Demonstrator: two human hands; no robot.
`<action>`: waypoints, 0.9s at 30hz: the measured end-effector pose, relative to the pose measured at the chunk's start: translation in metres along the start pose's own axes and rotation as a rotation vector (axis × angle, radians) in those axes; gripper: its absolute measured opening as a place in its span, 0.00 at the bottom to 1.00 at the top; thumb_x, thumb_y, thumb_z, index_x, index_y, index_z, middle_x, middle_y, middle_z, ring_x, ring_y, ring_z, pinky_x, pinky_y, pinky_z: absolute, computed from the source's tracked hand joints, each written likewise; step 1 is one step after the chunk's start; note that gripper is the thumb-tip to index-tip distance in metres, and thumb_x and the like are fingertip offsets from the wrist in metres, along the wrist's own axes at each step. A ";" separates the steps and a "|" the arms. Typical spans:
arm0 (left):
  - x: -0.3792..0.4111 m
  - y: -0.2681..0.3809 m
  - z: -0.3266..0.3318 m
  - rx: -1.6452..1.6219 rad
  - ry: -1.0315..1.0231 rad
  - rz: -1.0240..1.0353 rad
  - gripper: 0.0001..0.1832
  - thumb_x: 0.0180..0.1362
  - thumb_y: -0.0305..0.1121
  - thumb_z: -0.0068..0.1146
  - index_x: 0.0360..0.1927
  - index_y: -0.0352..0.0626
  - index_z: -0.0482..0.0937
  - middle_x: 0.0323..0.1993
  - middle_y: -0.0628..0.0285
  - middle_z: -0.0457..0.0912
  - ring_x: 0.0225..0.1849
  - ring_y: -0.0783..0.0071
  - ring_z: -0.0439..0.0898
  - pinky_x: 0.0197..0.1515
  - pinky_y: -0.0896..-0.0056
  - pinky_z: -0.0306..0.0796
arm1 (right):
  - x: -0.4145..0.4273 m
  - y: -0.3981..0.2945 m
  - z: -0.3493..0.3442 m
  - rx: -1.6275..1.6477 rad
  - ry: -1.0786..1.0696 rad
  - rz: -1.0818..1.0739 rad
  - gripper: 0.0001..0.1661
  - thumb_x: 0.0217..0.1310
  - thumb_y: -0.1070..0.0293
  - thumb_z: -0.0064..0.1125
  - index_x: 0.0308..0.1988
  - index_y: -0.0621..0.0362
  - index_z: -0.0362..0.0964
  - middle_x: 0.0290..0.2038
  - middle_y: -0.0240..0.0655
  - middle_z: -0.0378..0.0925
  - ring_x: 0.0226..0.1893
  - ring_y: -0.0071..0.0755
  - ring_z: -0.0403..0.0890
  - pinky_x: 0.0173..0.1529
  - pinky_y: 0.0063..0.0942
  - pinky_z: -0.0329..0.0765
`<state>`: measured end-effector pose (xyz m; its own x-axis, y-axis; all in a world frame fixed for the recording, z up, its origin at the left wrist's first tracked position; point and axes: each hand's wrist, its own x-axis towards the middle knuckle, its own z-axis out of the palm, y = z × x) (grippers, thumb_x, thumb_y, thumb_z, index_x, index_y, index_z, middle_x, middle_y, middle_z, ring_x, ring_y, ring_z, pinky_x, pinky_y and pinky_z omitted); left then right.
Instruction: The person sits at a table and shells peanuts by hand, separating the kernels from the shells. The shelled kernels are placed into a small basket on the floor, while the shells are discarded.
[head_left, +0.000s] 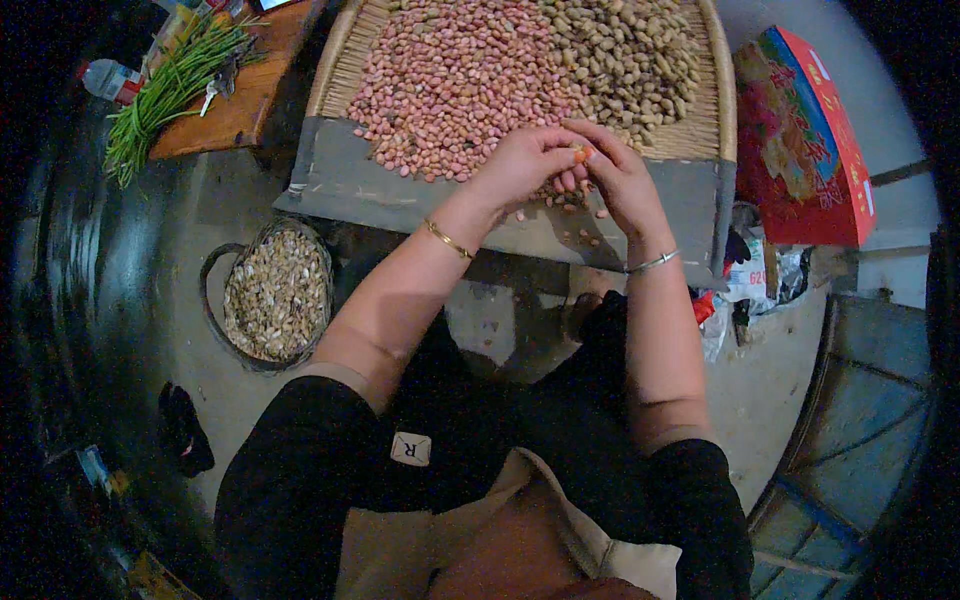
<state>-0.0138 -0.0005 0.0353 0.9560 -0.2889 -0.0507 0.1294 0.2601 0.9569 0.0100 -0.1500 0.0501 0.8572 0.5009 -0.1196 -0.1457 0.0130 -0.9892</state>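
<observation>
My left hand and my right hand meet over the near part of a woven tray. Their fingertips pinch a small peanut pod between them, partly hidden by the fingers. An orange spot shows at one fingertip. Shelled pink peanuts cover the tray's left and middle, and unshelled peanuts are heaped at its upper right. A few loose kernels and bits lie under my hands on the grey cloth edge of the tray.
A handled basket full of empty shells stands on the floor at the left. Green stems and keys lie on a wooden bench, beside a plastic bottle. A red box and plastic bags are at the right.
</observation>
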 end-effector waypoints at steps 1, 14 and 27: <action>-0.003 0.003 -0.001 0.064 0.038 -0.013 0.10 0.55 0.32 0.45 0.38 0.40 0.74 0.20 0.70 0.71 0.19 0.85 0.67 0.23 0.84 0.67 | 0.004 0.002 0.001 -0.037 -0.021 -0.052 0.17 0.54 0.72 0.44 0.46 0.61 0.66 0.41 0.32 0.70 0.41 0.25 0.70 0.46 0.20 0.66; -0.012 -0.012 -0.021 0.145 0.022 -0.053 0.10 0.54 0.33 0.48 0.37 0.42 0.75 0.21 0.71 0.72 0.22 0.86 0.68 0.24 0.84 0.63 | 0.006 0.018 0.009 -0.012 0.016 0.039 0.16 0.52 0.72 0.48 0.44 0.60 0.67 0.40 0.30 0.71 0.39 0.21 0.70 0.44 0.17 0.66; -0.021 -0.006 -0.020 -0.179 0.223 0.172 0.08 0.53 0.29 0.47 0.30 0.34 0.75 0.22 0.64 0.73 0.22 0.79 0.72 0.26 0.78 0.67 | 0.012 -0.001 0.047 0.010 0.012 -0.056 0.14 0.55 0.71 0.46 0.44 0.60 0.64 0.28 0.29 0.69 0.23 0.16 0.67 0.27 0.13 0.66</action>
<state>-0.0295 0.0225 0.0249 0.9994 -0.0228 0.0266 -0.0135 0.4510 0.8924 -0.0030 -0.1037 0.0535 0.8699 0.4888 -0.0653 -0.1021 0.0490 -0.9936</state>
